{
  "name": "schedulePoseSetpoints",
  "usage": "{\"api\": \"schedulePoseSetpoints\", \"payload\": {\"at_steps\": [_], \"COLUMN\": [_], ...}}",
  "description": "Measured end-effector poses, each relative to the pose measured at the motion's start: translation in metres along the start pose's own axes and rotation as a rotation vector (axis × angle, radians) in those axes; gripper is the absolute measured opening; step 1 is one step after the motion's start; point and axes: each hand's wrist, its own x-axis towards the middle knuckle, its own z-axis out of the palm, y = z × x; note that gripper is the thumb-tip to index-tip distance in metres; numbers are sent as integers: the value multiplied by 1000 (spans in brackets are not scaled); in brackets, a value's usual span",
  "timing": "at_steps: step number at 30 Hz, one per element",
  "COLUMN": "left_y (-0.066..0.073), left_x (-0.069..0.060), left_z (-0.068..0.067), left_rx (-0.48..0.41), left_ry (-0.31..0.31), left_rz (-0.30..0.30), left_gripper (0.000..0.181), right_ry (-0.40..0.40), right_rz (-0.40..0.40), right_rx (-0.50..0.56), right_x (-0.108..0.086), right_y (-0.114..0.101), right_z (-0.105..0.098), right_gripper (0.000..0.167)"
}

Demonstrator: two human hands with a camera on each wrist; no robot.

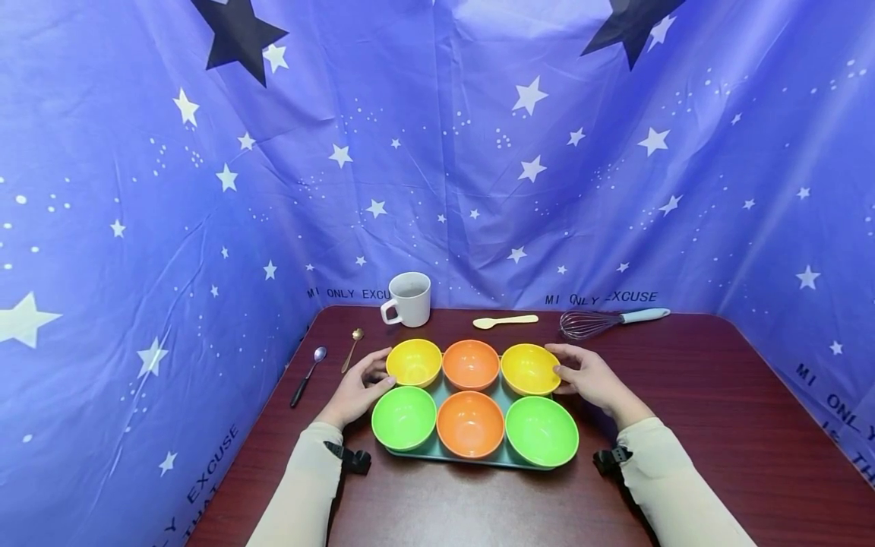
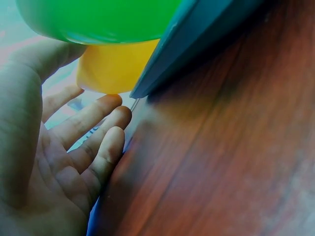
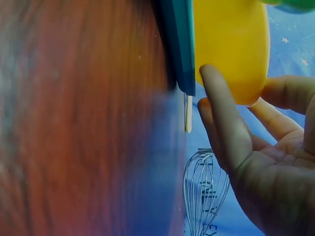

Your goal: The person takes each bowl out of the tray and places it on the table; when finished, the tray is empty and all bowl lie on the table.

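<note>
Six bowls stand in two rows on a teal tray (image 1: 444, 456). In the back row are a left yellow bowl (image 1: 414, 363), an orange bowl (image 1: 471, 365) and a right yellow bowl (image 1: 530, 369). The front row has a left green bowl (image 1: 404, 418), another orange bowl (image 1: 470, 424) and a right green bowl (image 1: 542, 431). My left hand (image 1: 360, 387) rests loosely against the left yellow bowl's outer side, its fingers (image 2: 109, 147) apart and slightly bent. At the other end, my right hand (image 1: 593, 380) touches the right yellow bowl with its thumb and fingers (image 3: 224, 108).
Behind the tray stand a white mug (image 1: 410, 299), a pale yellow spoon-shaped utensil (image 1: 506, 321) and a whisk (image 1: 611, 321). A gold spoon (image 1: 352, 349) and a black-handled spoon (image 1: 308, 376) lie on the left. A starred blue curtain (image 1: 437, 152) surrounds the table (image 1: 683, 380).
</note>
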Motion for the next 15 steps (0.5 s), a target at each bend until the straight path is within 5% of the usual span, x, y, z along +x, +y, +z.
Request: {"api": "schedulePoseSetpoints", "payload": {"at_steps": [15], "left_y": [0], "left_x": [-1], "left_z": [2], "left_rx": [12], "left_ry": [19], "left_rz": [-14], "left_gripper": [60], "right_ry": [31], "right_rz": [46], "right_rx": [36], "right_x": [-2], "right_y": [-4], "right_z": [4], "right_gripper": [52]}}
